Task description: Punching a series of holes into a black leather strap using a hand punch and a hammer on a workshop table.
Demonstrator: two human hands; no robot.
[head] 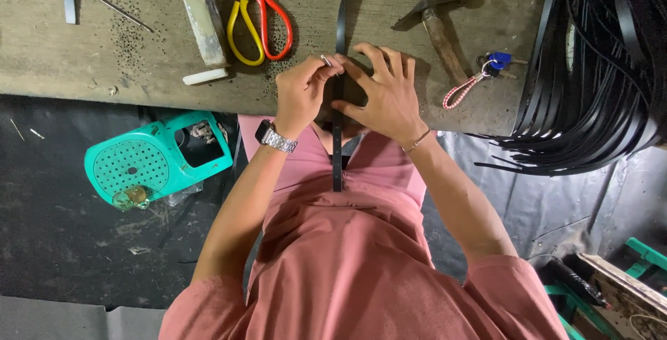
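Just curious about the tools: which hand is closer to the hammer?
Right. The right hand sits just below-left of the hammer, on the black strap; the left hand lies farther left.

- The black strap (338, 138) passes under both hands, so its stretch between the left hand (302, 93) and right hand (385, 93) is hidden.
- The small metal piece (326, 60) at the left hand's fingertips is too small to identify.
- The scissors (258, 20) lose their blade tips at the far edge.
- The pile of black strips (597, 69) runs off the right edge.
- The keys (497, 62) are too small to make out.
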